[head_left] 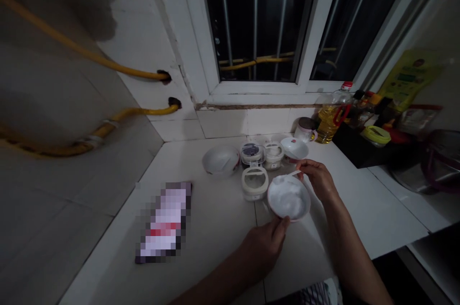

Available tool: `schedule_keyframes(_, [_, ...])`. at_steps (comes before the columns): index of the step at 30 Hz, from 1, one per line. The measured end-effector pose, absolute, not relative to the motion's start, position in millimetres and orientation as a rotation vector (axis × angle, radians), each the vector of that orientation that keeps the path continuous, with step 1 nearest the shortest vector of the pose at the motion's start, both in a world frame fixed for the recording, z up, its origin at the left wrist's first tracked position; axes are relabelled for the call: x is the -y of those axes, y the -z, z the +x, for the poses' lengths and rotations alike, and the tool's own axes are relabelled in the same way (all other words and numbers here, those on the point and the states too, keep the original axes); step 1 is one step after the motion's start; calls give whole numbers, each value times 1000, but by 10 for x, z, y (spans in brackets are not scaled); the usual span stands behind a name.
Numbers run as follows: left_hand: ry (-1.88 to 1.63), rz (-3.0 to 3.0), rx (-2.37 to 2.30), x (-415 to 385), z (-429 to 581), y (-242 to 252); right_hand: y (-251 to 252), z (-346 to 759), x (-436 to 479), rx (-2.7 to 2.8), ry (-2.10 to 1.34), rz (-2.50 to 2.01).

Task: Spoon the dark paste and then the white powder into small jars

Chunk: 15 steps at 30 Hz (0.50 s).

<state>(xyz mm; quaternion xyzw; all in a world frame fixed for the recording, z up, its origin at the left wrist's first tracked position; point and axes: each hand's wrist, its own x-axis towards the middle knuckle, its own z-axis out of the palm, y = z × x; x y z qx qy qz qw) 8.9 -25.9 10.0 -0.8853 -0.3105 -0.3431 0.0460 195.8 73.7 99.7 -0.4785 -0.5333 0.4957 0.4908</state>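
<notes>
A bowl [289, 198] of white, swirled, creamy-looking stuff is tilted towards me above the counter. My left hand [268, 242] grips its near rim, thumb on top. Pinched in my right hand [316, 175] is the handle of a small white spoon [293, 174], whose far end dips to the white stuff at the bowl's back edge. Just left of the bowl stands a lidded clear jar [255, 184]. Two more lidded jars, one with dark contents [251, 152] and one with pale contents [273, 155], stand behind it.
A larger bowl [220, 161] with a utensil in it stands left of the jars, and a small white bowl [295, 148] behind. A blurred-out phone-like thing [163, 223] lies at left. An oil bottle [328, 118], mug [305, 129] and black condiment box [354, 144] stand at right.
</notes>
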Motion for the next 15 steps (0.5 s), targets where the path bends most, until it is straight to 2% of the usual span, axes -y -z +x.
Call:
schedule_keyframes(3, [1027, -2714, 953, 264, 99, -81, -1007, 1814, -659, 1426, -1011, -1091])
schedule_keyframes(10, [958, -2752, 978, 262, 97, -54, -999, 1580, -501, 2267, -62, -711])
schedule_keyframes(12, [937, -2772, 987, 262, 92, -60, -1004, 1582, -502, 2302, 20, -694])
schedule_keyframes(15, [927, -2801, 1002, 266, 84, -59, -1022, 1584, -523, 2228, -53, -724])
